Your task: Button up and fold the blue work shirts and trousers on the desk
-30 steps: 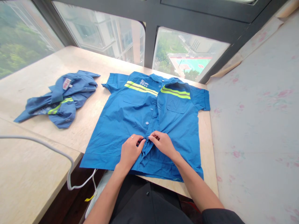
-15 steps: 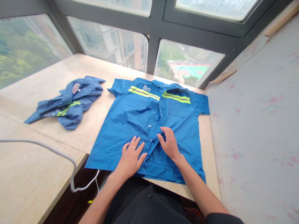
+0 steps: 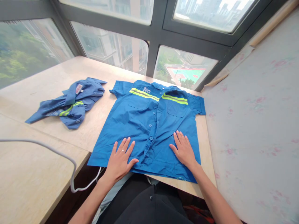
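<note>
Blue shirt point(image 3: 127, 124) lies beneath both hands point(image 3: 119, 162) point(image 3: 185, 151) — well apart, flattened over its lower front.

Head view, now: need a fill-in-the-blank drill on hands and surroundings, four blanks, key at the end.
1. The left hand wears a ____.
2. The right hand lies palm ____ on the spread shirt.
3. The crumpled garment lies on the picture's ____ side of the spread shirt.
4. The wall at the picture's right edge is patterned with pink ____.

Missing words: ring; down; left; flowers.
</note>
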A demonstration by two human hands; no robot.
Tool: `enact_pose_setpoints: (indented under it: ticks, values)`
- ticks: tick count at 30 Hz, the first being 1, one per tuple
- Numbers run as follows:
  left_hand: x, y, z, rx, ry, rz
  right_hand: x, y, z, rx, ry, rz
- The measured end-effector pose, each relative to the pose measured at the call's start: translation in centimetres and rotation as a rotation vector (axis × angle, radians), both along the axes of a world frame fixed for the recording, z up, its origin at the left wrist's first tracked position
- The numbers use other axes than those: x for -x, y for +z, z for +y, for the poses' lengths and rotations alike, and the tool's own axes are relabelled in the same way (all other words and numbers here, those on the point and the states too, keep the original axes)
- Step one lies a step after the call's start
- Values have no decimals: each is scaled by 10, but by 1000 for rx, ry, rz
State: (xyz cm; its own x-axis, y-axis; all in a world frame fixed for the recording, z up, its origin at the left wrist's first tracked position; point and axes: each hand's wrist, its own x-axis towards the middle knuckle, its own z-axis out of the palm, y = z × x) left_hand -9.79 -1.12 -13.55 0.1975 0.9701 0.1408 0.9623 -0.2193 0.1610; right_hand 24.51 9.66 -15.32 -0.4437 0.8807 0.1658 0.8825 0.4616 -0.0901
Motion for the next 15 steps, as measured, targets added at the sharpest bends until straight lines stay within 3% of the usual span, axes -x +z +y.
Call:
enact_pose_setpoints:
  ticks: [9,13,15]
  values:
    - [36,-2,-3,-45,272,-9,-13,1,-2,18,-19,-16]
    - [31,2,-1,-39,291,6,6,10,-13,30,-44,25]
    - [31,3,0,-14,286,15,21,18,-26,43,24,64]
